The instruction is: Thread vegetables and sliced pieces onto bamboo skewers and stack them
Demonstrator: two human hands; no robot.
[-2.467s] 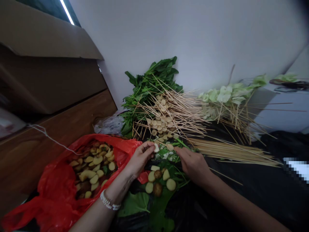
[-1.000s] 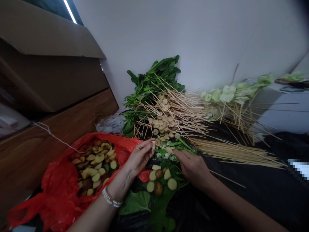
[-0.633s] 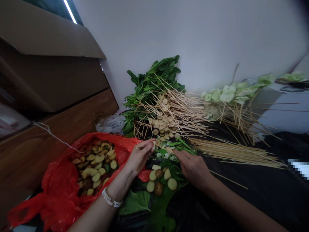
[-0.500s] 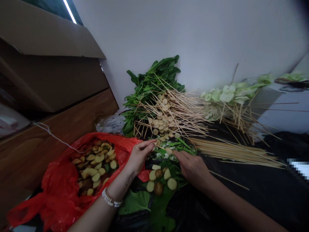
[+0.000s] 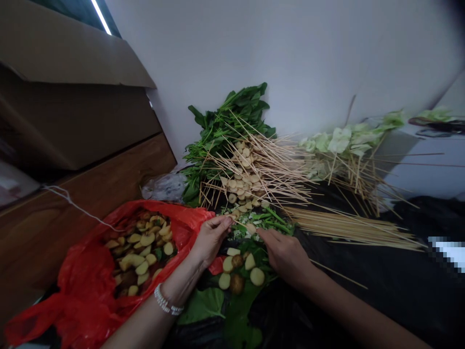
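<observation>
A thin wooden skewer [image 5: 240, 224] spans the gap between my two hands. A pale potato slice [image 5: 251, 228] sits on it, close to the right fingertips. My left hand [image 5: 212, 238] pinches the skewer's left end, where the fingers partly hide a small pale piece. My right hand [image 5: 286, 254] has its fingers closed round the skewer just past the slice. A stick [image 5: 339, 275] emerging behind that hand lies in line with it. Below the hands, loose potato slices [image 5: 257, 277] rest on large green leaves [image 5: 203, 306].
To the left, an open red plastic bag [image 5: 85, 271] holds many cut potatoes. Loaded potato skewers [image 5: 250, 182] are heaped ahead, beside leafy greens [image 5: 232, 114]. Bare skewers [image 5: 348, 225] lie at right, with skewered cabbage [image 5: 341, 140] behind. A cardboard box [image 5: 80, 111] stands at left.
The view has shifted slightly, moving most things a little left. Both hands keep their grip on the skewer, and the stick's end behind my right hand sits slightly farther left and lower.
</observation>
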